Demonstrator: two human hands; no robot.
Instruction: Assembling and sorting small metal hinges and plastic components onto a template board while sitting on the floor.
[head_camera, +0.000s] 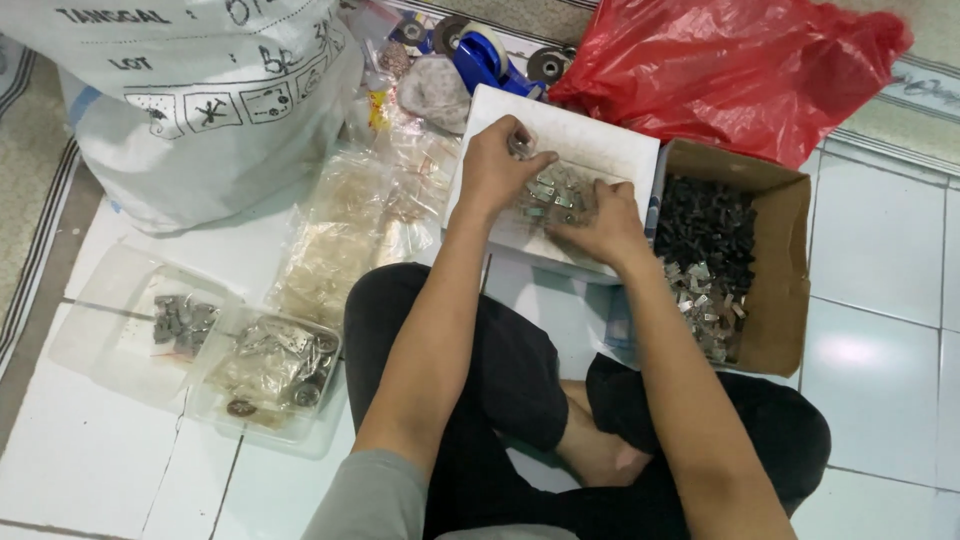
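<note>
I sit cross-legged on a white tiled floor. A white box lid (600, 140) lies in front of my knees with several small shiny metal clips (553, 193) spread on it. My left hand (497, 165) rests over the clips, thumb and forefinger pinched on a small metal piece (520, 146). Palm down on the near right part of the pile, my right hand (600, 222) has its fingers spread on the clips.
A cardboard box (780, 260) of black parts and metal clips stands to the right. A red plastic bag (730, 65) lies behind it. Clear bags (340, 235), clear plastic trays (265, 375) with metal parts, a large white sack (200, 100) and a blue tape dispenser (485, 55) lie left and behind.
</note>
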